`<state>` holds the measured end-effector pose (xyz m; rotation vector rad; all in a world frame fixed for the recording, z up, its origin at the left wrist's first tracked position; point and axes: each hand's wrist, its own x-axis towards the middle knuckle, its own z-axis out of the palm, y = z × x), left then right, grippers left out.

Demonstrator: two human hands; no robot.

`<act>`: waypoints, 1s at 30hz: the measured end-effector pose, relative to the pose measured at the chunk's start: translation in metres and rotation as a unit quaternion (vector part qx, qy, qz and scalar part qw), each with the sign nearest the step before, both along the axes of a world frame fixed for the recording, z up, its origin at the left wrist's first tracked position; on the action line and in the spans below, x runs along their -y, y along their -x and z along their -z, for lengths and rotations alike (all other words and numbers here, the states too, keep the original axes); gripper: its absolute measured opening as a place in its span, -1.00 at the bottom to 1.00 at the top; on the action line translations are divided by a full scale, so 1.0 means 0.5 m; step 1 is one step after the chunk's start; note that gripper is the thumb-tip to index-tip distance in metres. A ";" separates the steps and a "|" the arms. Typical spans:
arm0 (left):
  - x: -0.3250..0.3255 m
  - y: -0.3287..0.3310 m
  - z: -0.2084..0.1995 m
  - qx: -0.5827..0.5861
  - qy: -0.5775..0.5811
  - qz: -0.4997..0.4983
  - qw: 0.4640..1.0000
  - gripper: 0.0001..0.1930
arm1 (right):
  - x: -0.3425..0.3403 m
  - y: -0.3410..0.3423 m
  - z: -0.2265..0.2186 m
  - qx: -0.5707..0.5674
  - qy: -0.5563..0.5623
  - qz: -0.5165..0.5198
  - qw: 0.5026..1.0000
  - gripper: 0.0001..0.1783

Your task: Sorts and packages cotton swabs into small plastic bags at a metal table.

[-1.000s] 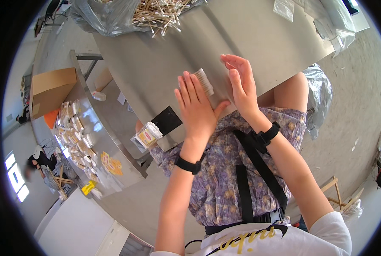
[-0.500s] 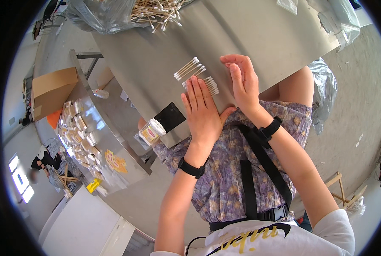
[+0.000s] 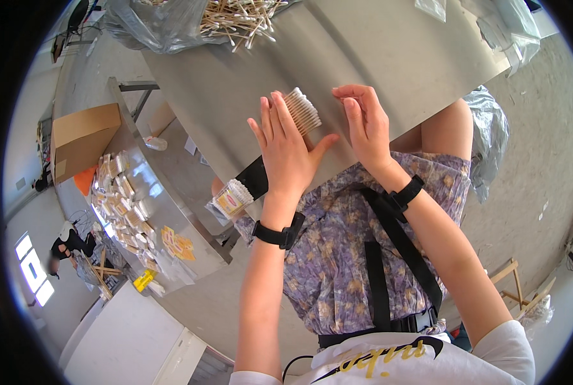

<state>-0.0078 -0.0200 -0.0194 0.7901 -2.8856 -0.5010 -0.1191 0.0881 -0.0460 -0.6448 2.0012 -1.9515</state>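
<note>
A tight row of cotton swabs (image 3: 304, 110) lies side by side on the metal table (image 3: 389, 54), white tips lined up. My left hand (image 3: 288, 147) is open against the row's left side, fingers stretched out and thumb spread away; it covers part of the swabs. To the right of the row, and apart from it, my right hand (image 3: 368, 125) is held with fingers bent and the thumb a little off them. I see nothing in it. A filled pack of cotton swabs (image 3: 233, 197) stands at the table's near left edge, beside a black flat piece (image 3: 254, 177).
Loose cotton swabs (image 3: 244, 24) spill from a grey plastic bag (image 3: 161, 29) at the far left of the table. A side table on the left bears many swab packs (image 3: 119, 205), yellow cards (image 3: 176, 244) and a cardboard box (image 3: 84, 141). Another person (image 3: 71, 247) is in the background.
The spread swabs now form one compact row. My left hand has shifted left from on top of them to their side, its thumb wider. The right hand has barely moved.
</note>
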 end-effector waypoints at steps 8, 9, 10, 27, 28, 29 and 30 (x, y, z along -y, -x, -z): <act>-0.013 -0.071 -0.007 -0.308 -0.312 -0.161 0.885 -0.14 | 0.009 0.016 -0.006 0.085 0.081 -0.011 0.993 -0.69; -0.011 -0.071 -0.005 -0.327 -0.325 -0.194 0.866 -0.20 | 0.016 0.018 -0.011 0.131 0.126 -0.016 0.983 -0.64; -0.008 -0.066 0.001 -0.328 -0.325 -0.196 0.865 -0.20 | 0.027 0.020 -0.012 0.131 0.125 -0.018 0.983 -0.64; -0.021 -0.029 -0.025 -0.402 -0.460 -0.238 0.755 -0.28 | 0.039 0.000 -0.020 0.102 0.068 -0.070 0.990 -0.62; -0.018 -0.040 -0.020 -0.382 -0.411 -0.237 0.793 -0.29 | 0.030 0.007 -0.018 0.046 0.037 -0.041 0.997 -0.66; -0.017 -0.047 -0.014 -0.378 -0.341 -0.214 0.834 -0.35 | 0.024 0.012 -0.021 0.016 0.014 -0.008 1.000 -0.75; -0.019 -0.057 -0.010 -0.378 -0.341 -0.213 0.834 -0.35 | 0.014 0.019 -0.014 0.016 0.015 -0.007 1.000 -0.75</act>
